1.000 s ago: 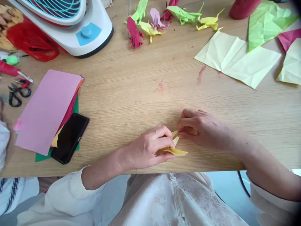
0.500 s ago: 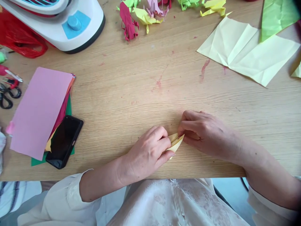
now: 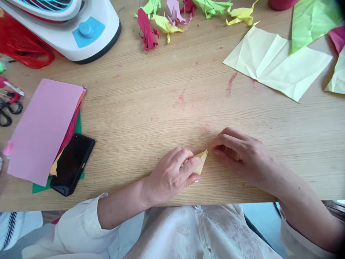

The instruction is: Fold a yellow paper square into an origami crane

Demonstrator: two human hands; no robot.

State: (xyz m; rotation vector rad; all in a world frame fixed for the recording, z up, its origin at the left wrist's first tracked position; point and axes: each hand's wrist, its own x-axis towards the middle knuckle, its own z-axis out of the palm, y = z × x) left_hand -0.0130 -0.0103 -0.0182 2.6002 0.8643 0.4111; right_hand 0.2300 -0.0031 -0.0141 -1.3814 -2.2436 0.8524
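A small folded yellow paper piece (image 3: 201,162) lies near the front edge of the wooden table (image 3: 161,104). My left hand (image 3: 172,174) is closed over it, thumb and fingers pinching its left part. My right hand (image 3: 239,153) sits just to its right, fingers curled, fingertips at the paper's upper point. Most of the paper is hidden under my left hand.
A stack of coloured sheets topped by pink (image 3: 40,129) lies at left with a black phone (image 3: 72,164) on it. Scissors (image 3: 9,108) at far left. A white appliance (image 3: 70,25) at back left. Several folded paper figures (image 3: 172,18) at back; creased pale yellow sheets (image 3: 277,61) at right.
The yellow piece has been folded narrower and its long lower flap no longer shows. My right hand has drawn slightly to the right, its fingertips now just at the paper's tip.
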